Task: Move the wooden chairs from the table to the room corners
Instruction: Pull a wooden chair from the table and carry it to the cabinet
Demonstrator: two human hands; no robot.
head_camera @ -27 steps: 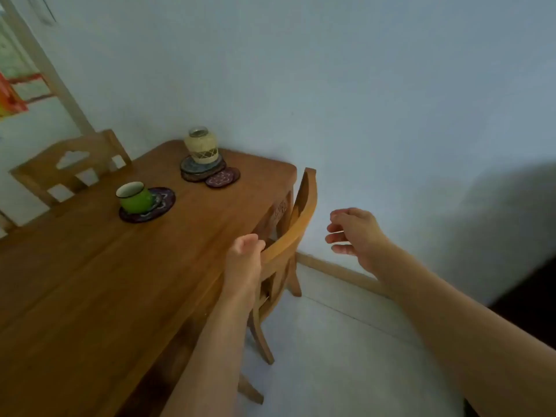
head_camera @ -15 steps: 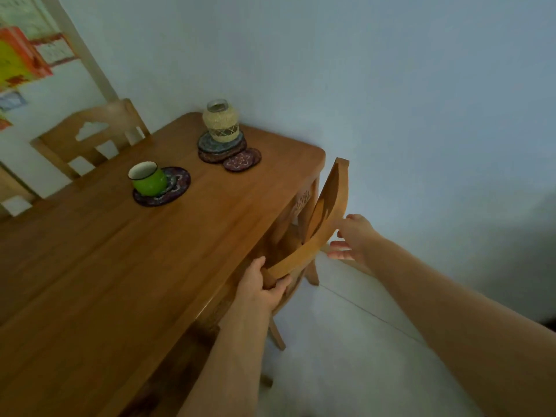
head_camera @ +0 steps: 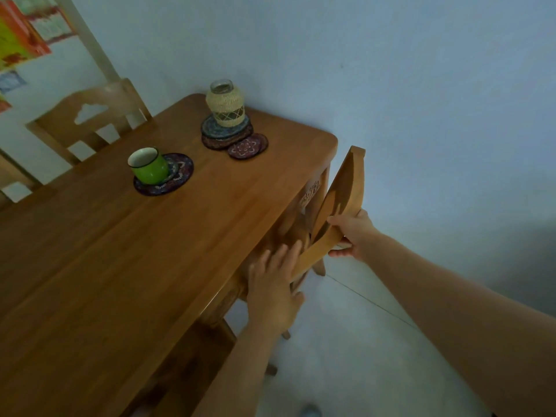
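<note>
Your right hand (head_camera: 352,233) is clenched around the curved top rail of the near wooden chair (head_camera: 343,206), which stands tucked against the table (head_camera: 150,266) edge at about 3 o'clock of the tabletop. Your left hand (head_camera: 275,291) is released, fingers spread flat, touching the rail's lower end beside the table edge. A second wooden chair (head_camera: 90,115) sits at the far side, 11 o'clock. On the table: a green mug (head_camera: 149,165) on a coaster, and a woven-wrapped jar (head_camera: 225,105) on stacked coasters at 12 o'clock.
</note>
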